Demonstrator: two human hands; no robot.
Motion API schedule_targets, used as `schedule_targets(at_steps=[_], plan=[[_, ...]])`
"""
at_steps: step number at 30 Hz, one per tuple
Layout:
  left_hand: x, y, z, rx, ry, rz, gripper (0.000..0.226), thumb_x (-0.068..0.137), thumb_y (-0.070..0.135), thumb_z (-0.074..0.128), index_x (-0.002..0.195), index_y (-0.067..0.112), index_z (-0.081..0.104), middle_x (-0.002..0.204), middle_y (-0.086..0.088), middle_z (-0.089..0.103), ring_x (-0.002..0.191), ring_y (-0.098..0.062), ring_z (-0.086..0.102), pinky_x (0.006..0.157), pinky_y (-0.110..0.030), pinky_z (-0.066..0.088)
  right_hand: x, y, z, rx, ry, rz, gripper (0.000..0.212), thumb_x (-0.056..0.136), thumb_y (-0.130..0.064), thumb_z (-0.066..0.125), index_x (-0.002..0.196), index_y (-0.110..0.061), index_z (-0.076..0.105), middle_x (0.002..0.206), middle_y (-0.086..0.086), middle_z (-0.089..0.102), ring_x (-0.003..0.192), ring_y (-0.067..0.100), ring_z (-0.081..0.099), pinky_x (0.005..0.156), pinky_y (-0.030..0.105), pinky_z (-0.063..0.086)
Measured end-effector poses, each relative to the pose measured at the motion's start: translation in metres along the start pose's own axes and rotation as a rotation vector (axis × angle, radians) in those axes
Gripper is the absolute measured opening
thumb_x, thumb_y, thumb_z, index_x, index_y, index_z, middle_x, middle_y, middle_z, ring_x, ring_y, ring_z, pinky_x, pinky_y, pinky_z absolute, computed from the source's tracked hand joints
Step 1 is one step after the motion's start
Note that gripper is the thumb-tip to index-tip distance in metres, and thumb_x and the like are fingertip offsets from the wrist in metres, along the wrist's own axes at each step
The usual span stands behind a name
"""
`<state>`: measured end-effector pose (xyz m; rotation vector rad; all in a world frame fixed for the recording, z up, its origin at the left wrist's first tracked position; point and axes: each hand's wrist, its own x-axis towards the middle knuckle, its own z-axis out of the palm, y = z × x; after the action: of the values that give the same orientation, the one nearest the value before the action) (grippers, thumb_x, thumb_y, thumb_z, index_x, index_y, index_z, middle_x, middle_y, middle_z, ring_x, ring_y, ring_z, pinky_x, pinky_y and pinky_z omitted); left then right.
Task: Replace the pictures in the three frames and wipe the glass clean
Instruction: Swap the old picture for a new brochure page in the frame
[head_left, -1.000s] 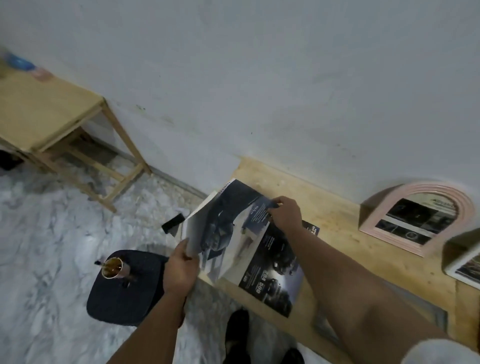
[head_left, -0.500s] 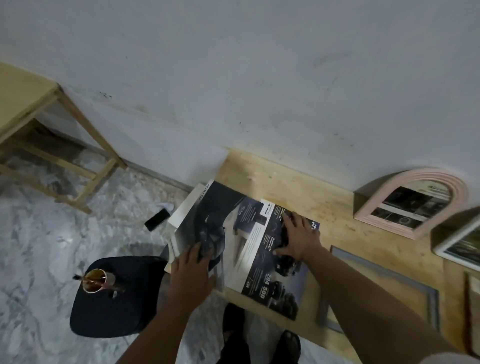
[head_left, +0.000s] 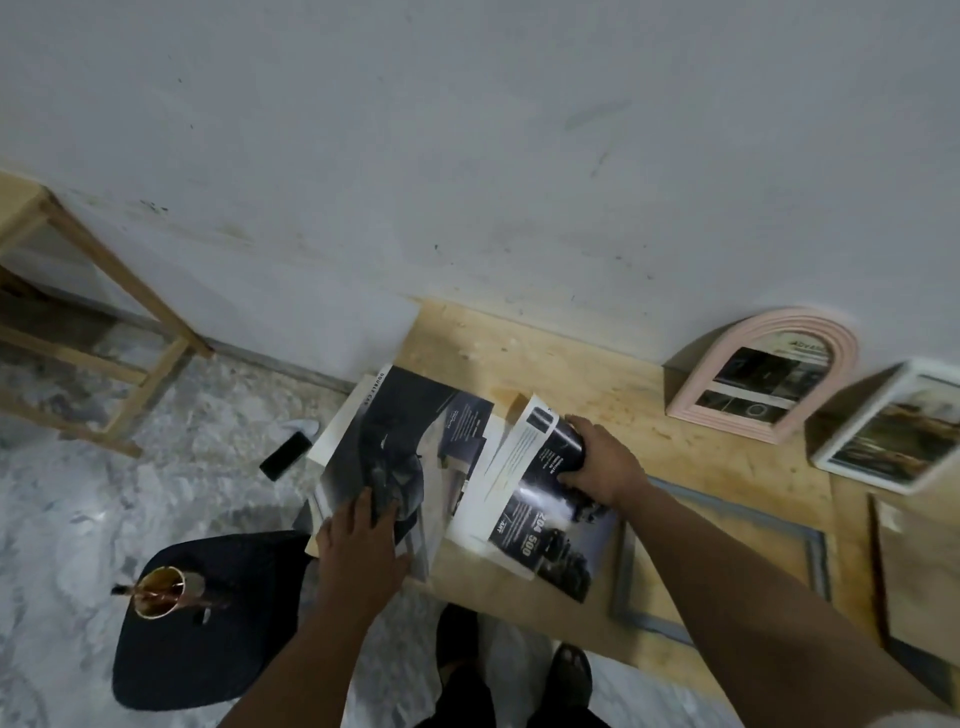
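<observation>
An open magazine (head_left: 395, 441) lies at the left end of the wooden table (head_left: 571, 364). My left hand (head_left: 363, 540) presses flat on its dark page. My right hand (head_left: 602, 457) grips a loose printed page (head_left: 530, 509), which curls under my fingers and sits a little apart from the magazine. A pink arched frame (head_left: 769, 374) with a picture leans on the wall. Beside it leans a white frame (head_left: 893, 436). An empty grey frame (head_left: 727, 566) lies flat under my right forearm.
A dark round stool (head_left: 208, 649) carries a copper cup (head_left: 158, 592) at lower left. A black phone-like object (head_left: 285, 456) lies on the marble floor. A wooden table (head_left: 93, 312) stands at far left. A brown board (head_left: 914, 571) lies at the right edge.
My right hand has pulled the printed page to the right, away from the magazine, and now curls it. My left hand stays pressed on the magazine. The view shifted slightly.
</observation>
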<state>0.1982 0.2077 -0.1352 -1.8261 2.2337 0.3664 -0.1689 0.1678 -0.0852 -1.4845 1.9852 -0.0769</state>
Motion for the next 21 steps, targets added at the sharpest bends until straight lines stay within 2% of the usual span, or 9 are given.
schedule_targets(at_steps=[3, 5, 8, 10, 12, 15, 16, 19, 21], plan=[[0.003, 0.015, -0.017, -0.095, 0.081, 0.031, 0.068, 0.076, 0.059, 0.077, 0.132, 0.023, 0.064, 0.142, -0.013, 0.056, 0.130, -0.039, 0.051, 0.098, -0.057, 0.047, -0.009, 0.001, -0.031, 0.251, -0.152, 0.058, 0.068, 0.070, -0.018, 0.092, 0.130, -0.015, 0.062, 0.120, 0.005, 0.072, 0.112, 0.028, 0.067, 0.101, 0.040, 0.051], [0.007, 0.038, -0.036, -0.347, 0.047, 0.027, 0.062, 0.088, 0.068, 0.063, 0.133, 0.025, 0.063, 0.139, -0.005, 0.057, 0.130, -0.032, 0.052, 0.102, -0.052, 0.048, -0.022, 0.004, -0.057, 0.501, -0.229, 0.123, 0.056, 0.070, -0.011, 0.092, 0.121, -0.010, 0.070, 0.113, 0.006, 0.076, 0.104, 0.028, 0.072, 0.103, 0.046, 0.053], [0.023, 0.091, -0.074, -0.912, -0.198, -0.037, 0.067, 0.088, 0.080, 0.044, 0.115, 0.021, 0.064, 0.116, -0.002, 0.065, 0.106, -0.025, 0.063, 0.095, -0.045, 0.052, -0.051, 0.019, -0.089, 0.842, -0.316, 0.175, 0.057, 0.075, -0.013, 0.091, 0.126, -0.006, 0.069, 0.121, 0.017, 0.074, 0.111, 0.038, 0.071, 0.104, 0.052, 0.052], [0.030, 0.127, -0.095, -1.202, -0.367, -0.131, 0.053, 0.090, 0.073, 0.051, 0.106, 0.024, 0.061, 0.110, -0.002, 0.063, 0.099, -0.023, 0.062, 0.093, -0.045, 0.054, -0.071, 0.038, -0.101, 0.988, -0.283, 0.202, 0.057, 0.077, -0.014, 0.089, 0.129, -0.003, 0.067, 0.125, 0.022, 0.071, 0.116, 0.043, 0.068, 0.106, 0.056, 0.050], [0.031, 0.156, -0.105, -1.371, -0.570, -0.153, 0.052, 0.085, 0.073, 0.065, 0.112, 0.028, 0.059, 0.114, 0.001, 0.067, 0.106, -0.021, 0.067, 0.096, -0.046, 0.057, -0.091, 0.060, -0.106, 1.096, -0.213, 0.254, 0.056, 0.080, -0.015, 0.087, 0.130, -0.001, 0.066, 0.126, 0.024, 0.070, 0.116, 0.045, 0.067, 0.107, 0.058, 0.049], [0.030, 0.198, -0.109, -1.404, -0.721, -0.087, 0.075, 0.066, 0.067, 0.082, 0.125, 0.027, 0.061, 0.120, -0.003, 0.073, 0.107, -0.025, 0.073, 0.083, -0.039, 0.061, -0.122, 0.096, -0.106, 1.222, -0.104, 0.334, 0.058, 0.080, -0.020, 0.087, 0.130, 0.001, 0.065, 0.127, 0.026, 0.069, 0.117, 0.046, 0.066, 0.106, 0.059, 0.049], [0.030, 0.212, -0.108, -1.412, -0.737, -0.080, 0.074, 0.066, 0.061, 0.085, 0.126, 0.025, 0.061, 0.118, -0.004, 0.074, 0.102, -0.024, 0.074, 0.078, -0.037, 0.060, -0.131, 0.108, -0.103, 1.247, -0.065, 0.370, 0.060, 0.079, -0.021, 0.089, 0.129, 0.001, 0.065, 0.126, 0.026, 0.069, 0.117, 0.045, 0.067, 0.105, 0.058, 0.050], [0.021, 0.252, -0.103, -1.386, -0.724, -0.104, 0.044, 0.085, 0.035, 0.084, 0.119, 0.020, 0.062, 0.099, -0.005, 0.074, 0.077, -0.019, 0.069, 0.073, -0.032, 0.056, -0.160, 0.141, -0.091, 1.264, 0.055, 0.477, 0.072, 0.067, -0.027, 0.097, 0.126, -0.001, 0.067, 0.118, 0.023, 0.074, 0.108, 0.042, 0.071, 0.101, 0.056, 0.055], [0.015, 0.273, -0.096, -1.317, -0.656, -0.108, 0.030, 0.090, 0.021, 0.079, 0.115, 0.014, 0.064, 0.092, -0.009, 0.073, 0.067, -0.018, 0.063, 0.062, -0.028, 0.053, -0.176, 0.160, -0.082, 1.203, 0.140, 0.515, 0.076, 0.060, -0.034, 0.099, 0.124, -0.005, 0.069, 0.111, 0.017, 0.077, 0.101, 0.036, 0.075, 0.096, 0.053, 0.058]])
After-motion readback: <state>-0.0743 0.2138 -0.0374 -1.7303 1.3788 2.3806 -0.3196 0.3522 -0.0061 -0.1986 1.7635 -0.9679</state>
